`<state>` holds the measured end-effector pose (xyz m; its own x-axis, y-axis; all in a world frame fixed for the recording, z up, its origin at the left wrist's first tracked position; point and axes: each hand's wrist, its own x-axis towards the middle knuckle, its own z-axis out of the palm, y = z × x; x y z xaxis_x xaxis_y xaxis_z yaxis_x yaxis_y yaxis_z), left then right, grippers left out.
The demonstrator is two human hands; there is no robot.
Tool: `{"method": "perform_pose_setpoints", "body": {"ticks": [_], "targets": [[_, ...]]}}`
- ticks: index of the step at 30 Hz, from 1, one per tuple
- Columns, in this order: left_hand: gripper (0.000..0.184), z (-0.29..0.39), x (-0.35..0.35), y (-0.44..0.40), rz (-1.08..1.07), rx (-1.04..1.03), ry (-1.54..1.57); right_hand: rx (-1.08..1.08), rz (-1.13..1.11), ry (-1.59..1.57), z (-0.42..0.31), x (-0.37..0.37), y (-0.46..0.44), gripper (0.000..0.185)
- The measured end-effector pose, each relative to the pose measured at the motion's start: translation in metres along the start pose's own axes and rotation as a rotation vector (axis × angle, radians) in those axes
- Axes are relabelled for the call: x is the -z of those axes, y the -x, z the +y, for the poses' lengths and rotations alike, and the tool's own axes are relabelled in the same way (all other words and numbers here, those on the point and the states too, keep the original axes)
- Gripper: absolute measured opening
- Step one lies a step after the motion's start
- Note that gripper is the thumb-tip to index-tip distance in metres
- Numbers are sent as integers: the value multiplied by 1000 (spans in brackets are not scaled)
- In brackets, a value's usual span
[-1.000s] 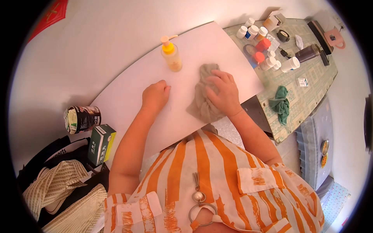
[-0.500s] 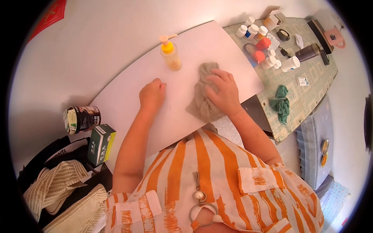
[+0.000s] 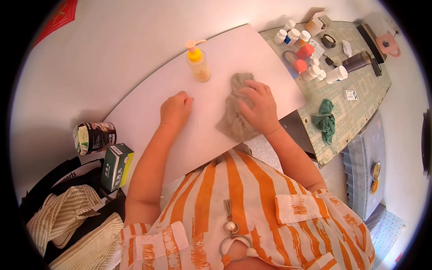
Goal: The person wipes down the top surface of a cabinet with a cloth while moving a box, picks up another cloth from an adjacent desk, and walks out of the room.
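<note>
My left hand (image 3: 176, 111) rests on the white tabletop (image 3: 148, 105), curled into a fist with nothing showing in it. Under my right hand (image 3: 260, 105) lies a crumpled grey-brown cloth (image 3: 235, 114), and my bent fingers grip its upper right part. The cloth spreads flat on the tabletop, from near the front edge towards the back. Behind and between my hands stands an upright clear pump bottle (image 3: 199, 67) with a yellow collar and a pale pink pump head. Neither hand touches the bottle.
On the right, a patterned table (image 3: 346, 105) bears white pill bottles (image 3: 291, 37), a dark tumbler (image 3: 356, 61) and a green cloth (image 3: 325, 120). At the left edge are a black tub (image 3: 101, 137), a green box (image 3: 115, 166) and striped fabric (image 3: 67, 211).
My left forearm has shifted slightly outward to the left, its fist staying on the tabletop. My right hand, the grey-brown cloth and the pump bottle look almost unchanged.
</note>
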<state>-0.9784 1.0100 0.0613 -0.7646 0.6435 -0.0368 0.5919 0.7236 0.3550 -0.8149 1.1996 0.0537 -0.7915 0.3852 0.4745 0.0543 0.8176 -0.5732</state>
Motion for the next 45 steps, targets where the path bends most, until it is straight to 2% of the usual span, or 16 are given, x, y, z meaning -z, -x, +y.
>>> {"method": "perform_pose_setpoints", "body": {"ticks": [5,8,11,14,16,22,24,25,27,29,31,34,35,37,43,45], "targets": [[21,-5,-1,-5,-2,68,1,6,1,4,0,0,-1,22],[21,3,-6,4,-11,-49,21,13,-1,17,0,0,-1,22],[21,-1,-1,-1,41,8,-7,8,-11,1,-1,1,0,22],[21,-3,0,-5,-16,63,3,22,7,13,1,0,-1,22],[21,4,-1,2,-47,-5,-4,31,10,18,1,-1,0,22],[21,2,-4,-8,33,23,-74,9,6,-6,-1,0,-1,23],[21,8,-9,9,29,-43,-32,16,-9,-29,-3,0,-1,23],[21,7,-6,16,45,-8,-45,-2,-13,-12,-3,1,-1,24],[19,3,-3,27,-89,7,-21,16,-26,-27,-3,1,-1,24],[19,-27,3,28,-15,36,-55,20,-27,-22,-3,1,-3,24],[19,-58,15,29,218,221,-122,4,-46,5,-5,2,-3,24],[19,-58,19,54,114,335,-120,8,-61,10,-5,3,-4,23],[19,-52,15,69,117,346,-119,16,-67,5,-4,3,-3,23],[20,-42,4,96,46,212,-88,15,-59,13,-3,1,-3,23],[19,-68,28,100,193,487,10,26,-95,28,-3,-1,-4,25],[19,-55,19,109,200,432,-14,72,-125,26,-7,-5,-2,27]]}}
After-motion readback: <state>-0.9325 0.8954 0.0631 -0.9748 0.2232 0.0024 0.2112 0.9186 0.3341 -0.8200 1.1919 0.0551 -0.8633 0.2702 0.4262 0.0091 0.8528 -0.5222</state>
